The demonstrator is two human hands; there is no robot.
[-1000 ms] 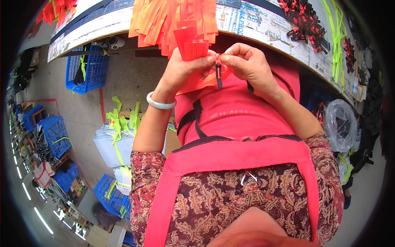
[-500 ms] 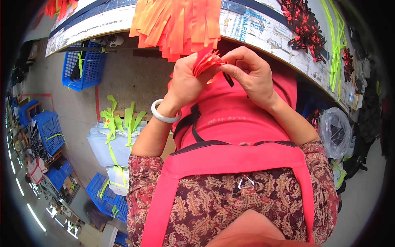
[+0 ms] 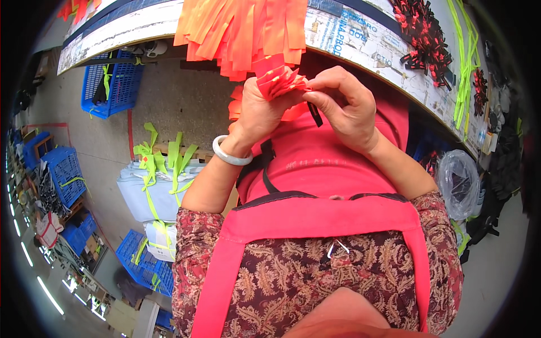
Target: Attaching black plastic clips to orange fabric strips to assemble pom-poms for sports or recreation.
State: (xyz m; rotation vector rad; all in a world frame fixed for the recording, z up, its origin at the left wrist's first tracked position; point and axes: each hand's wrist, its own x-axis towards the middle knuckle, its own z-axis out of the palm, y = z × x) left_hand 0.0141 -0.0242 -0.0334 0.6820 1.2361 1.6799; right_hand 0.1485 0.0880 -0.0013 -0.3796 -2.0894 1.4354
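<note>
Right now, your left hand (image 3: 262, 110) is closed around a fanned bundle of red strips (image 3: 277, 80), their ends spreading out above its thumb. Your right hand (image 3: 354, 115) has its thumb and forefinger pinched together at the bundle's right side, on the top of a black tab (image 3: 315, 114) that hangs below them; its other fingers are curled. Both the strips and the tab are just off the near edge of the desk (image 3: 124, 35), above your red apron (image 3: 315, 152). Orange strips (image 3: 242, 31) drape over that near edge, just beyond your left hand. Toward the desk's right end you have a pile of red-and-black pieces (image 3: 424, 45), with green strips (image 3: 462, 67) to its right. A pale bangle (image 3: 230, 153) circles your left wrist.
</note>
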